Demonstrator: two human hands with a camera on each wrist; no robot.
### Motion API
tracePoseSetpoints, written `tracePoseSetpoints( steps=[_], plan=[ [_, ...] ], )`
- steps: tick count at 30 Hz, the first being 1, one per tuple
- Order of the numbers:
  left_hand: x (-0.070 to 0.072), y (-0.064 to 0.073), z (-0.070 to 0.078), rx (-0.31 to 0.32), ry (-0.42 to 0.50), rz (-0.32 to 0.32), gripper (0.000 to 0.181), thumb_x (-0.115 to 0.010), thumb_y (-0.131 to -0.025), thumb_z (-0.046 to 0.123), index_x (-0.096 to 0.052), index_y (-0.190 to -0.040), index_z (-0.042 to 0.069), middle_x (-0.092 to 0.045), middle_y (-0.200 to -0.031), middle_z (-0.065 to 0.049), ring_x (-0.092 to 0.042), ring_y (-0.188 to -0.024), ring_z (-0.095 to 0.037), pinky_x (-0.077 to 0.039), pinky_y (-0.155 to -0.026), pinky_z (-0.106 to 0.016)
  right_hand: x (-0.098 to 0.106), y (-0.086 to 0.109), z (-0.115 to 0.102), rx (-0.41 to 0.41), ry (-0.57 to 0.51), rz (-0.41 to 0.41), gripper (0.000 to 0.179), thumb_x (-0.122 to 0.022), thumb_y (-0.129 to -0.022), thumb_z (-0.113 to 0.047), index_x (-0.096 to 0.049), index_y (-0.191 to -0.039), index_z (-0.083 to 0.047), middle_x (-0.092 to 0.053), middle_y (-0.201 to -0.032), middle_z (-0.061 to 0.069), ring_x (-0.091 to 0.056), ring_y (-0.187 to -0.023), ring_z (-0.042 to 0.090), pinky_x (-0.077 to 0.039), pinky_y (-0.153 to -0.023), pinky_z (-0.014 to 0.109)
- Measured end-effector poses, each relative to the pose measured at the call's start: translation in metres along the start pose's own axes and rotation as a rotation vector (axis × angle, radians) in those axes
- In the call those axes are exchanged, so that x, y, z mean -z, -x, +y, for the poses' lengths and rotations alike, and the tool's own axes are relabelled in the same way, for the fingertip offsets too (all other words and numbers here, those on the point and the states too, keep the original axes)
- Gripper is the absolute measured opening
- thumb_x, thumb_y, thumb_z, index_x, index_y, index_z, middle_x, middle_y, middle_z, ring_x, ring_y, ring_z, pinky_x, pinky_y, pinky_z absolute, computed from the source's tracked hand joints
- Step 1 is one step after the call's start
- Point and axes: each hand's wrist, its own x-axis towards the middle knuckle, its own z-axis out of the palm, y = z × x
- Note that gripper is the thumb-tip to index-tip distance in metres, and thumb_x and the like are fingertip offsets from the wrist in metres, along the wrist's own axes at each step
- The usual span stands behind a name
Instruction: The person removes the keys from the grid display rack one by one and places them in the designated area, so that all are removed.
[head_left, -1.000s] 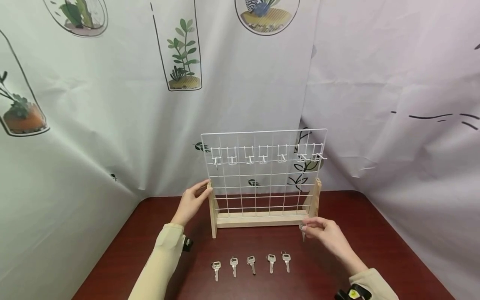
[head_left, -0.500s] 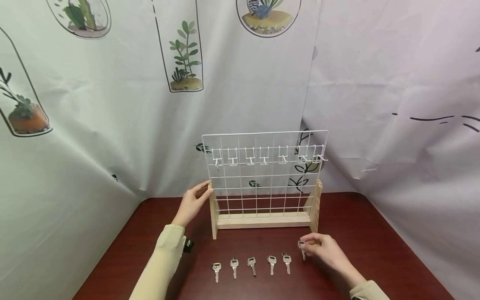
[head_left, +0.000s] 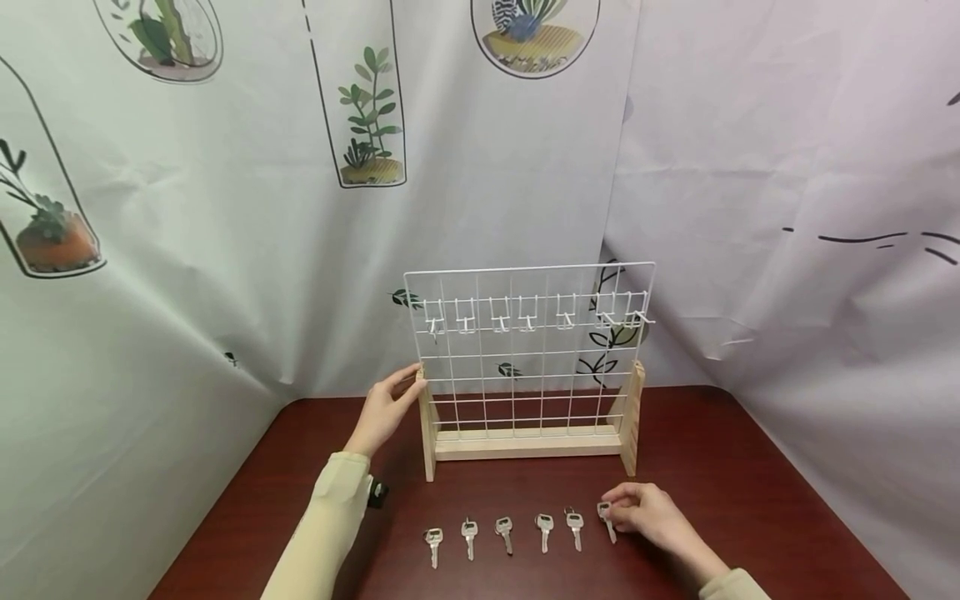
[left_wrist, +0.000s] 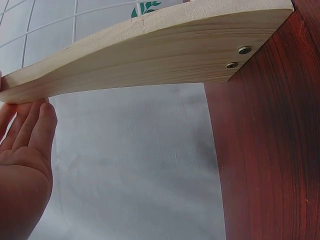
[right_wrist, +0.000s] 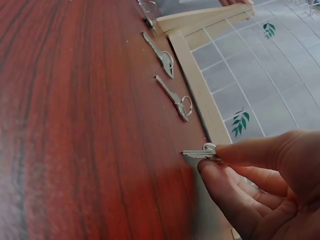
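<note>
My right hand [head_left: 651, 512] pinches a silver key [head_left: 604, 509] by its head, low over the table at the right end of a row of keys. In the right wrist view, thumb and fingertip close on the key's ring end, and its blade [right_wrist: 194, 153] points left. My left hand [head_left: 381, 413] grips the top of the left wooden upright [head_left: 428, 433] of a white wire grid rack [head_left: 512, 354]. In the left wrist view, the fingers [left_wrist: 45, 125] lie behind that wood, their tips partly hidden.
Several keys, among them a middle key [head_left: 504, 533], lie in a row before the rack. White hooks [head_left: 566, 318] line the upper grid; something small and thin hangs at the leftmost. A patterned curtain [head_left: 480, 200] stands behind the dark red table [head_left: 315, 450].
My right hand has brought the key down from near the rack's right foot towards the viewer, level with the row. My left hand stays on the upright.
</note>
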Motion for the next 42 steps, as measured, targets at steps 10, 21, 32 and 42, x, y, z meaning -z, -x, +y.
tracePoseSetpoints(
  steps=[10,21,32,42],
  plan=[
    [0.0,0.0,-0.002,0.008,0.009,0.0,0.043,-0.066,-0.1,0.013,-0.059,-0.138,-0.004,-0.063,-0.131,-0.024,-0.063,-0.117,-0.038,-0.052,-0.096,-0.053,-0.003,0.0,-0.001,-0.02,0.057,0.026,0.017,-0.074,-0.086,0.002,-0.069,-0.098,0.013,-0.073,-0.082,0.013,-0.069,-0.067,0.021,-0.06,-0.059,0.03],
    [-0.001,0.0,-0.001,0.008,0.011,-0.002,0.043,-0.065,-0.1,0.013,-0.058,-0.138,-0.005,-0.062,-0.132,-0.024,-0.063,-0.118,-0.038,-0.052,-0.097,-0.053,-0.007,0.0,-0.004,-0.044,0.115,0.06,0.011,-0.075,-0.083,0.005,-0.07,-0.091,0.01,-0.071,-0.075,0.008,-0.065,-0.06,0.015,-0.058,-0.055,0.027],
    [-0.006,-0.008,-0.035,0.002,0.032,0.014,0.046,-0.067,-0.099,0.023,-0.06,-0.139,0.002,-0.063,-0.132,-0.02,-0.063,-0.118,-0.036,-0.051,-0.098,-0.053,-0.008,0.001,-0.001,-0.033,0.138,0.071,0.009,-0.075,-0.081,0.004,-0.071,-0.088,0.007,-0.069,-0.073,0.006,-0.065,-0.06,0.016,-0.058,-0.054,0.027],
    [-0.006,-0.01,-0.044,-0.005,0.012,0.021,0.05,-0.067,-0.099,0.033,-0.061,-0.139,0.005,-0.064,-0.133,-0.016,-0.064,-0.119,-0.033,-0.053,-0.097,-0.049,-0.008,0.001,-0.007,-0.044,0.31,0.124,0.012,-0.081,-0.079,-0.007,-0.072,-0.085,-0.003,-0.062,-0.067,-0.002,-0.06,-0.054,0.013,-0.05,-0.05,0.023]
  ],
)
